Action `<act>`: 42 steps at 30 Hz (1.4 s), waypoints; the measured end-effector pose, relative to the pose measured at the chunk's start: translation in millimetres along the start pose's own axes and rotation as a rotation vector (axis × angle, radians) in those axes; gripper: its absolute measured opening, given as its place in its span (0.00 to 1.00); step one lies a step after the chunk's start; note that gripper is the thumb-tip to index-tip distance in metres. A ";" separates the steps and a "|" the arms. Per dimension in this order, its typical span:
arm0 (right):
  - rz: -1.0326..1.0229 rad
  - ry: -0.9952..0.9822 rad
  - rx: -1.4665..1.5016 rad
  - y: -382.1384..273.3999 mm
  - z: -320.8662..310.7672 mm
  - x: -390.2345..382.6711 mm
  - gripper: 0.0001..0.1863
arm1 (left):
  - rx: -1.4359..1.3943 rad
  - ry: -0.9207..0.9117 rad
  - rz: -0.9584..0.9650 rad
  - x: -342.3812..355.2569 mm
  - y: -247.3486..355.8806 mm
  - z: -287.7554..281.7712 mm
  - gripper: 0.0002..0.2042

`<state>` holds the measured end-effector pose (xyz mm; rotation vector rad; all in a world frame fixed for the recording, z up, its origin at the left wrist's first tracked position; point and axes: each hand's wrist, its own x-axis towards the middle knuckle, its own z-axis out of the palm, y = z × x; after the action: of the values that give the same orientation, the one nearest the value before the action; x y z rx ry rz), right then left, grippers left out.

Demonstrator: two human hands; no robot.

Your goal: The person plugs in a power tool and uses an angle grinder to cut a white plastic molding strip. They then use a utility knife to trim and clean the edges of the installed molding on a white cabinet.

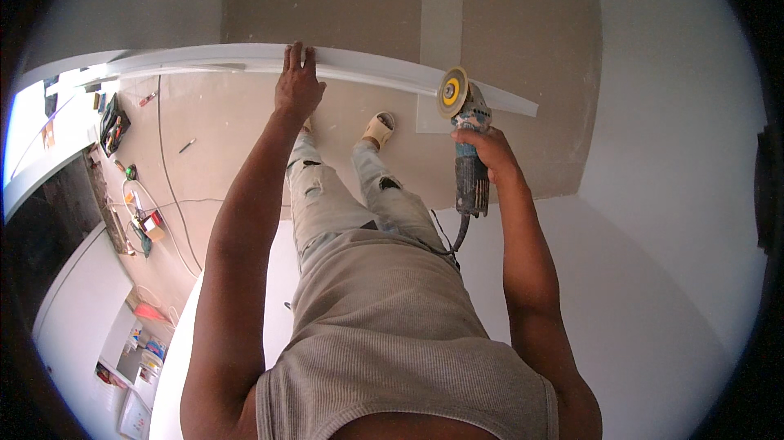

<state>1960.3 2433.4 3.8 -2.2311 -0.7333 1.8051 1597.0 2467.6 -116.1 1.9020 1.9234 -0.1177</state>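
My right hand (488, 148) holds an angle grinder (471, 164) with a yellow-centred disc (452, 93) upright in front of a long white strip (384, 64), near its right end. My left hand (300, 81) grips the strip near its middle, fingers over its far edge and thumb toward the right. The strip runs across the view, over pale boards. The grinder's dark cord hangs down beside my jeans and sandalled foot (379, 128).
The floor (196, 101) at left carries cables (163, 154), a tool bag (113, 123), small tools and boxes (152, 224). A white cabinet (73, 301) with items stands at lower left. A pale wall (653, 130) rises at right.
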 end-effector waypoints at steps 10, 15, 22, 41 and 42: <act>0.045 0.059 -0.059 -1.8 5.4 2.9 0.23 | 0.022 -0.016 0.011 -5.7 7.4 -8.3 0.41; 0.039 0.055 -0.056 -8.9 10.6 -4.2 0.24 | 0.061 -0.042 -0.002 -8.5 10.6 -18.8 0.38; 0.040 0.033 -0.045 -5.2 7.8 -0.4 0.24 | 0.004 -0.055 -0.031 -10.7 15.3 -27.7 0.38; 0.063 0.055 -0.081 -16.0 10.7 -7.3 0.25 | 0.004 -0.035 0.003 -10.7 8.3 -29.5 0.39; 0.059 0.055 -0.073 -17.4 11.6 -8.9 0.25 | 0.022 -0.030 0.012 -9.2 5.0 -24.1 0.40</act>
<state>1943.5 2442.2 16.2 -2.3632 -0.7422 1.7624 1595.7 2467.9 -89.9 1.9146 1.8990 -0.1636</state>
